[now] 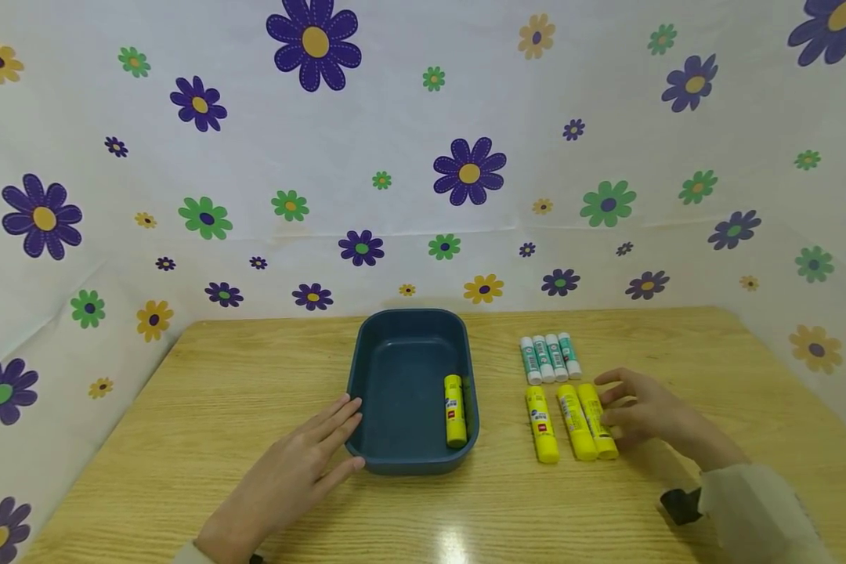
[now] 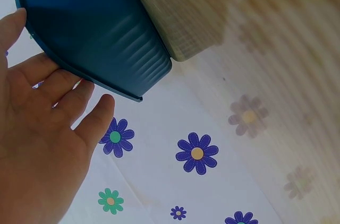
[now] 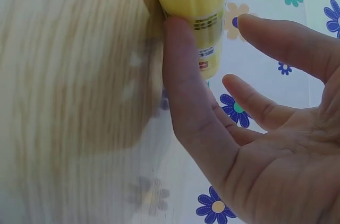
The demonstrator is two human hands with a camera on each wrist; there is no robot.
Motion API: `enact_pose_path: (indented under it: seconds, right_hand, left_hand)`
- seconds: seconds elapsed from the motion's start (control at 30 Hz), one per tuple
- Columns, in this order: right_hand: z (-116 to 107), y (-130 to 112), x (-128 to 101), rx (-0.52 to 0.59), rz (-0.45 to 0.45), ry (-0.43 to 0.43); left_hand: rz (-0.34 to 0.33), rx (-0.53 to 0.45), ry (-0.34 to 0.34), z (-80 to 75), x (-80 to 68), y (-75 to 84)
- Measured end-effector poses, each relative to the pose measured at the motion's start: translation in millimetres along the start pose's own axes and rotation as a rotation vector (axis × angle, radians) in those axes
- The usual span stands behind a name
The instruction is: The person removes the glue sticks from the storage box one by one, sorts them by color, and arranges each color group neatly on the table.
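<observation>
The left hand lies at the left side of a dark blue bin, fingers mostly straight and fingertips on its rim, as the left wrist view also shows. Inside the bin, against its right wall, lies one yellow glue stick. The right hand is beside the rightmost yellow glue stick on the table. In the right wrist view, one finger reaches along the yellow stick, while the other digits are spread apart from it. Two more yellow glue sticks, a middle one and a left one, lie alongside.
Several smaller white-and-teal glue sticks lie in a row behind the yellow ones. Everything stands on a wooden table. A white cloth with printed flowers rises behind and at both sides of it.
</observation>
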State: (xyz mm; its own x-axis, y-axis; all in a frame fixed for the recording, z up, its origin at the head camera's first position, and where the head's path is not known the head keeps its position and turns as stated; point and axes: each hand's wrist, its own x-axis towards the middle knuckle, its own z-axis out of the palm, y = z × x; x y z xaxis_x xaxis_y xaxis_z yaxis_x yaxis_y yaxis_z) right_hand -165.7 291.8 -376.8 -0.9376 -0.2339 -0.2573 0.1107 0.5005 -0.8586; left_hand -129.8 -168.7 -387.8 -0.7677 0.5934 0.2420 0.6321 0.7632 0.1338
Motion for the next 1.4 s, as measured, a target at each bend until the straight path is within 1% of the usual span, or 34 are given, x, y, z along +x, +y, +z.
enact_pose_path:
  seconds: [0.27, 0.53, 0.9, 1.17, 1.4]
  right_hand:
    - [2, 0, 2, 0.024, -0.021, -0.011]
    - [5, -2, 3, 0.045, -0.027, -0.021]
    - [10, -5, 7, 0.078, -0.013, -0.016]
    - [7, -6, 7, 0.076, -0.032, -0.015]
    - [-1, -8, 8, 0.048, -0.03, 0.012]
  left_hand:
    - [-0.005, -0.003, -0.005, 0.2, 0.1, 0.3]
    - [-0.006, -0.005, 0.005, 0.1, -0.1, 0.8]
    - [-0.001, -0.01, 0.012, 0.5, -0.4, 0.2]
    - [0.007, -0.012, 0.019, 0.0, -0.1, 0.4]
    - [0.002, -0.01, 0.014, 0.1, -0.1, 1.0]
